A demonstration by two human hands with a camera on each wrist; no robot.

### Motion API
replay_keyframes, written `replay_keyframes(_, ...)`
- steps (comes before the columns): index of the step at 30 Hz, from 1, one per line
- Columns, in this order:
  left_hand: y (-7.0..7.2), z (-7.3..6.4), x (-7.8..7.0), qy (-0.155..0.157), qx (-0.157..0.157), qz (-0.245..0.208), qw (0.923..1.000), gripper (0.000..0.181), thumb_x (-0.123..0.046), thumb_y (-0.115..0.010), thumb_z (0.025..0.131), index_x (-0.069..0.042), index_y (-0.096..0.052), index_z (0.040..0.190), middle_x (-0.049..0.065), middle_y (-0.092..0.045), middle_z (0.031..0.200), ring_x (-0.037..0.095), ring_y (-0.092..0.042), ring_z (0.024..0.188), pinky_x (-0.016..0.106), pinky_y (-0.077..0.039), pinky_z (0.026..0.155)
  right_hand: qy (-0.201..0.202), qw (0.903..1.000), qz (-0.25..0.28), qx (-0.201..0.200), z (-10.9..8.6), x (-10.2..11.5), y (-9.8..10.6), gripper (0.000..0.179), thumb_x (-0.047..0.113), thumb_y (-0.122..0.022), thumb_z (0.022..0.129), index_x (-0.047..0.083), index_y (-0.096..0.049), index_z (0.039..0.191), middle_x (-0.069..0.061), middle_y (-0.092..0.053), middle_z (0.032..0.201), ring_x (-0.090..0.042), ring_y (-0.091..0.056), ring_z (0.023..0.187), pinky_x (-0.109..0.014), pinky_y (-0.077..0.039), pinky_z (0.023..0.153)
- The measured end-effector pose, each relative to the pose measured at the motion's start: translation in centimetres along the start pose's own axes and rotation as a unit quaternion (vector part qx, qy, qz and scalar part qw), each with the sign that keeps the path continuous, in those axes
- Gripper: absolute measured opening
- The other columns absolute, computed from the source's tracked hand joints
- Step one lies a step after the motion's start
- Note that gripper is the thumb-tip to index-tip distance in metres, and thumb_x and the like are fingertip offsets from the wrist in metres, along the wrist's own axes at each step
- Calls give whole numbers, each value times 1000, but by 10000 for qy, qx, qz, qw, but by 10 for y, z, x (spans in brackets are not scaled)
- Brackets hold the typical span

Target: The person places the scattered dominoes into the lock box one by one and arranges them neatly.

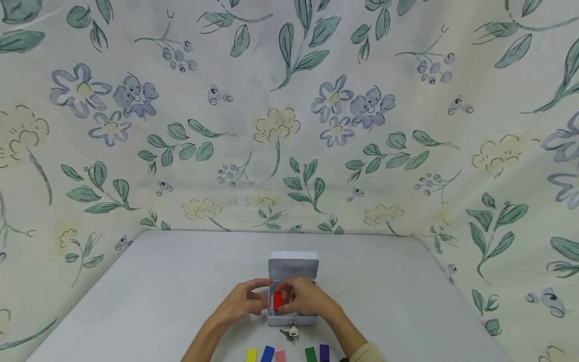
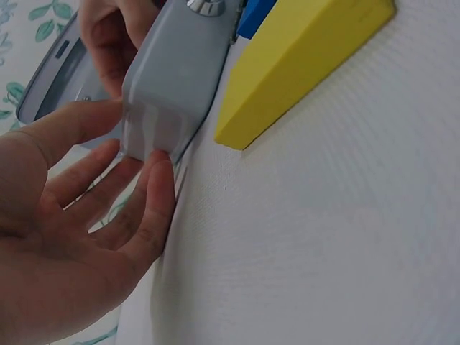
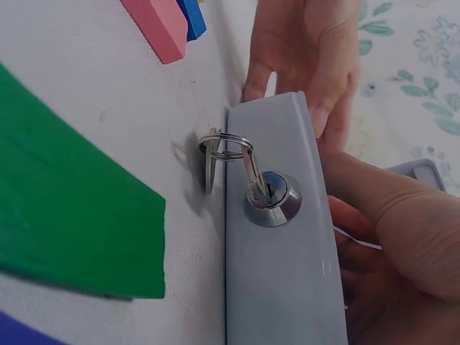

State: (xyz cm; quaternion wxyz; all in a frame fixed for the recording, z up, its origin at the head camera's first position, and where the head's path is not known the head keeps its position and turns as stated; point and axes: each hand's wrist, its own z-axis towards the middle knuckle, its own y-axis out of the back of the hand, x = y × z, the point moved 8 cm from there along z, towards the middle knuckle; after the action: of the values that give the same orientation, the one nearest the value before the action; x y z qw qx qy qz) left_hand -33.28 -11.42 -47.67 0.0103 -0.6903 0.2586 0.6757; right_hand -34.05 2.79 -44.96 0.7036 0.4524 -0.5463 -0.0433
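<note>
A small grey metal cash box [image 1: 304, 320] stands on the table with its lid [image 1: 293, 269] raised at the back. Inside it my right hand [image 1: 305, 296] pinches a red block [image 1: 277, 300] near the left wall. My left hand [image 1: 244, 303] is at the box's left side; in the left wrist view its fingertips [image 2: 162, 159] touch the outer wall, fingers spread and slightly bent. A key sits in the front lock [image 3: 273, 198], and a key ring [image 3: 226, 144] hangs from it. The red block is hidden in both wrist views.
In front of the box lie yellow [image 1: 251, 356], blue [image 1: 268, 353], pink [image 1: 280, 356], green [image 1: 310, 354] and purple [image 1: 324, 353] blocks. The white table [image 1: 181, 266] is backed by a floral cloth [image 1: 253, 201] that also runs along its sides.
</note>
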Motion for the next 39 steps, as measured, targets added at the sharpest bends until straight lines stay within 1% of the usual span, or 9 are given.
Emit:
replay_keyframes(4, 1, -1, 2, 33, 4, 10, 10000, 58, -17, -70, 85, -5, -52, 139, 17, -68, 120, 19, -68, 88, 35, -54, 73, -17, 10000, -90, -10, 4, 0, -4, 36, 13, -82, 76, 7, -69, 110, -1, -66, 83, -5, -55, 69, -16, -47, 63)
replay_keyframes(9, 1, -1, 0, -56, 58, -28, 10000, 58, -18, -70, 85, -4, -52, 139, 18, -68, 121, 19, -69, 90, 35, -55, 73, -15, 9999, -128, 1, 9, -1, -7, 36, 12, -82, 75, 7, -70, 108, -2, -67, 80, -4, -54, 67, -15, -47, 64)
replay_keyframes(11, 0, 0, -1, -104, 66, -17, 9999, 58, -17, -71, 85, -3, -52, 139, 18, -69, 118, 20, -69, 89, 35, -55, 73, -7, 9999, -138, -18, 11, -2, -8, 35, 12, -82, 75, 7, -70, 108, -1, -66, 78, -4, -54, 66, -15, -47, 64)
replay_keyframes(18, -1, 2, -2, -76, 37, 14, 10000, 59, -16, -71, 85, -3, -52, 139, 17, -71, 111, 20, -69, 87, 36, -55, 73, -109, 9997, -194, -93, 14, -3, -9, 35, 11, -82, 75, 7, -70, 108, 1, -64, 75, -3, -53, 65, -15, -46, 63)
replay_keyframes(23, 0, 0, -1, -26, 14, -28, 10000, 59, -16, -70, 85, -2, -51, 140, 19, -70, 116, 21, -69, 89, 37, -55, 73, -134, 9997, -183, -71, 14, -4, -11, 34, 11, -82, 76, 8, -71, 108, 6, -62, 72, -2, -53, 63, -14, -46, 61)
replay_keyframes(28, 0, -2, -1, 12, 19, -60, 10000, 59, -16, -70, 86, -2, -50, 140, 20, -68, 119, 21, -69, 90, 36, -56, 74, -211, 9997, -153, -25, 15, -4, -14, 32, 11, -81, 77, 9, -71, 108, 6, -62, 71, -3, -53, 63, -14, -47, 61)
replay_keyframes(35, -2, 0, -3, -120, 56, -141, 9998, 58, -16, -70, 86, -2, -50, 139, 21, -65, 124, 20, -68, 93, 35, -57, 74, -239, 9995, -213, -70, 14, -4, -13, 33, 12, -82, 76, 10, -71, 107, 7, -61, 70, -2, -52, 63, -14, -46, 61)
replay_keyframes(39, -2, 1, -2, -113, 32, -165, 9998, 58, -15, -71, 86, -1, -51, 139, 21, -64, 125, 19, -68, 93, 35, -57, 74, -219, 9996, -193, -59, 14, -4, -13, 34, 12, -82, 76, 9, -71, 108, 7, -61, 71, -2, -52, 63, -14, -46, 61)
